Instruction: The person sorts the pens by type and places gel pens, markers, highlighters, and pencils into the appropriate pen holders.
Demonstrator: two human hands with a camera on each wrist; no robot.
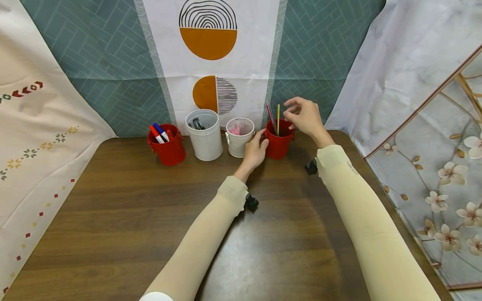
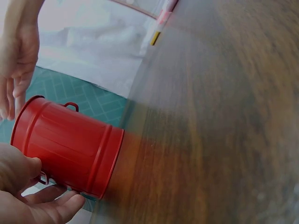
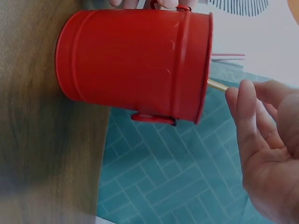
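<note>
In the head view a red bucket (image 1: 278, 144) stands upright at the right rear of the table, with a yellow stick (image 1: 278, 120) and thin pink and grey sticks (image 1: 270, 113) poking out. My left hand (image 1: 255, 151) holds its left side by the small handle, thumb in front and fingers along the wall, as the left wrist view shows. Above the rim on the right is my right hand (image 1: 304, 117), fingers and thumb loosely bent with nothing visible between them. Its fingertips are close to the yellow stick (image 3: 217, 85) in the right wrist view; whether they touch cannot be told.
Left of it stand a small white bucket (image 1: 239, 140) with pink items, a taller white bucket (image 1: 205, 140) with dark and clear items, and another red bucket (image 1: 171, 151) with markers. Curtains hang behind the brown table (image 1: 150, 217) and at both sides.
</note>
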